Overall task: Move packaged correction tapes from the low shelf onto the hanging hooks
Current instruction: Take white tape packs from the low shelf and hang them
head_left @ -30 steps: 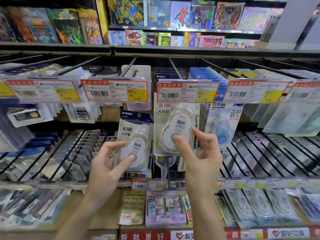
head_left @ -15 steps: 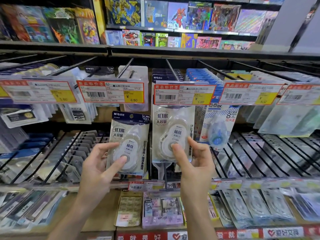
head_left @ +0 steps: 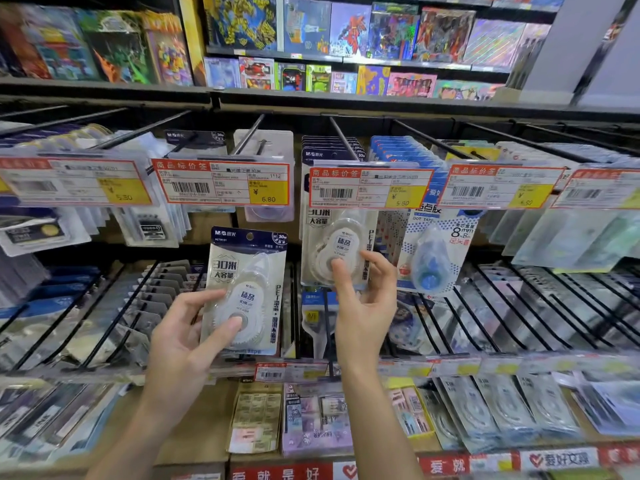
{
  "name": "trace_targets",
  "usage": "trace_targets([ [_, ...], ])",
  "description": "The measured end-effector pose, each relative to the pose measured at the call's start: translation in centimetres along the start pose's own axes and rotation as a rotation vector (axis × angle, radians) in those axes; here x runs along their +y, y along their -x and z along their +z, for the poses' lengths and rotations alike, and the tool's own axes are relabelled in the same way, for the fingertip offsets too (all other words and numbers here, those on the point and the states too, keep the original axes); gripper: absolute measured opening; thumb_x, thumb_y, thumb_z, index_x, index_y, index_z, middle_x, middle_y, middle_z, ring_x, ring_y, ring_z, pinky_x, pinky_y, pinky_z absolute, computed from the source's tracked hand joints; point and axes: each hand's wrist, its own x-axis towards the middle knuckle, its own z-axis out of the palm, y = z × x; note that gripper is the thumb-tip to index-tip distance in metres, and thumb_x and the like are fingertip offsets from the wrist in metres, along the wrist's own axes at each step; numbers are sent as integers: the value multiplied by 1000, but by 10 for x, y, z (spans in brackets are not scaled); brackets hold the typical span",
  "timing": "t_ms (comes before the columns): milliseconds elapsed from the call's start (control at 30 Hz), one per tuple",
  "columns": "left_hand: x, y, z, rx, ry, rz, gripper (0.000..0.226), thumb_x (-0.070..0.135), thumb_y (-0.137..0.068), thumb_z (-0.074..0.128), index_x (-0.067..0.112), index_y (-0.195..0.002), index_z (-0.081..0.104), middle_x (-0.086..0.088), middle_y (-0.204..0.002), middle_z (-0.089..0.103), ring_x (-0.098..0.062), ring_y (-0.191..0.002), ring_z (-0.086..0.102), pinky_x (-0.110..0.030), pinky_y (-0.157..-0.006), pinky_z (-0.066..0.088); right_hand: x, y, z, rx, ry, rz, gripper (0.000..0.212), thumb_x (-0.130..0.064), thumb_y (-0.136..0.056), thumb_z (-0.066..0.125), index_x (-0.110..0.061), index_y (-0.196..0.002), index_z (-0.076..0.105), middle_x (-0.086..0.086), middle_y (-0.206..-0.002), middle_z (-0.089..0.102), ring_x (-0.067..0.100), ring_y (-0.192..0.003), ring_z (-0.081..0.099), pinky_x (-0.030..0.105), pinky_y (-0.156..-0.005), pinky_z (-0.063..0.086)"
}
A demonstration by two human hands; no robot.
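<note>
Correction tape packs: we pinch one (head_left: 247, 292) in left hand (head_left: 187, 337) at frame center, fingers curled round it; right hand (head_left: 363, 299) fingers grip another (head_left: 337, 247) under price tag (head_left: 370, 187).

Bright, even shop light; my view bends and blurs toward the edges, glare whitening the clear plastic packets (head_left: 540, 407).

Left pack (head_left: 246, 292) below left price tag (head_left: 221, 183); right pack (head_left: 337, 249) under centre tag (head_left: 370, 188), on hook (head_left: 343, 138).
</note>
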Motion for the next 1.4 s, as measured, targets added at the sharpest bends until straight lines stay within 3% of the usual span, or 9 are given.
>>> trace_targets([
  [133,2,0,0,-3,14,-5,32,21,-77,79,34,-103,67,-3,-117,70,-25,-108,69,-55,-91,55,9,-3,8,5,2,-5,26,-13,-91,71,-16,-113,60,2,-126,59,5,-123,52,5,-81,45],
  [267,5,0,2,-5,29,-10,33,14,-76,73,23,-106,65,-3,-115,70,-23,-102,71,-44,-83,60,17,-11,14,9,49,-34,28,-12,-93,69,-13,-119,59,-3,-122,57,-17,-106,50,1,-79,41],
  [433,8,-1,1,-10,31,-15,35,13,-76,71,17,-109,62,-1,-115,70,-24,-96,73,-41,-77,62,30,-29,19,66,110,24,37,-34,-91,72,-31,-125,59,-13,-128,59,1,-120,55,28,-98,50],
  [567,9,-1,2,-9,42,-24,35,13,-75,71,19,-109,63,-1,-113,71,-25,-98,73,-43,-78,62,34,-38,24,86,135,-5,36,-31,-91,72,-25,-125,60,-10,-124,61,0,-113,55,6,-85,42],
  [733,10,-2,-1,-14,30,-6,33,14,-76,72,24,-106,65,-2,-114,71,-25,-98,73,-40,-79,62,43,-44,32,88,137,6,38,-33,-92,72,-24,-126,58,-6,-124,60,-2,-111,53,8,-83,42],
  [867,13,-2,-1,-3,21,-2,34,16,-74,72,29,-105,66,0,-114,71,-23,-99,72,-38,-79,62,50,-50,42,109,158,26,33,-48,-88,71,-51,-116,54,-12,-123,60,12,-113,59,41,-95,53],
  [967,16,-2,0,-11,13,12,34,16,-75,73,39,-98,68,0,-116,70,-22,-101,72,-41,-82,61,50,-53,46,92,159,37,36,-48,-88,70,-45,-119,54,-4,-122,59,14,-99,63,49,-86,56],
  [1167,20,1,4,-7,25,-7,33,16,-75,73,33,-103,67,-1,-116,70,-22,-102,72,-46,-84,61,49,-57,46,39,214,21,35,-42,-94,66,-41,-122,46,-6,-123,52,2,-92,59,40,-88,56],
  [1400,29,8,16,-38,28,-23,34,10,-74,73,22,-105,66,-6,-113,72,-24,-95,74,-45,-78,62,36,-48,18,-109,281,157,46,-34,-98,61,-29,-140,42,-6,-136,51,-1,-110,58,3,-74,47],
])
